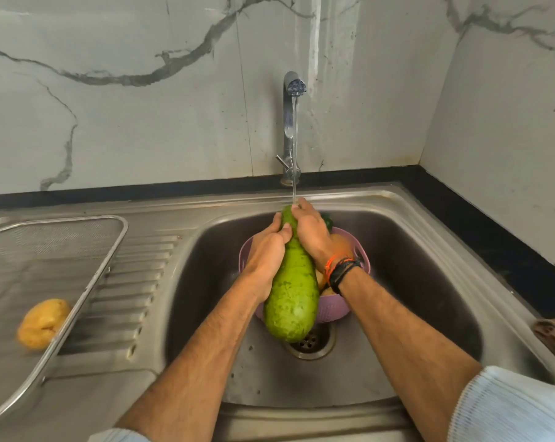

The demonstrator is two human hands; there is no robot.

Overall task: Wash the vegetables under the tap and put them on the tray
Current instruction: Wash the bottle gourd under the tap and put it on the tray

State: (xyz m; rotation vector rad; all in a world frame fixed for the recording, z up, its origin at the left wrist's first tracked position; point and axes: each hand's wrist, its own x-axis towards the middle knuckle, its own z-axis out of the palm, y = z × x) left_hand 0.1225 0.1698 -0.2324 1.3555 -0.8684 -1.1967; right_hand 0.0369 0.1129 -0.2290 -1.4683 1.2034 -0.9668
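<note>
Tap (291, 90) running; I see a thin stream falling onto the top end of the gourd (291, 291). The gourd is long, pale green, mottled, held over the sink (429, 250) with its narrow end up and away from the camera and its thick end low, just above the drain (311, 344). Left hand (266, 253) grips the neck from the left, fingers curled round it, thumb across the front. Right hand (311, 231) grips the neck slightly higher from the right, fingers wrapped over the top end where the water lands. Right wrist carries orange and black bands (341, 269). Behind and under the gourd I note a purple basket (333, 309) sitting in the sink basin; it holds other vegetables, mostly hidden, so I cannot tell what they are beyond one dark green piece (328, 222) at the far rim. On the draining board at left lies a metal mesh tray (78, 250). One potato (42, 323), yellowish, rests on the tray near its right edge. Marble-patterned wall (142, 122) behind the tap.
</note>
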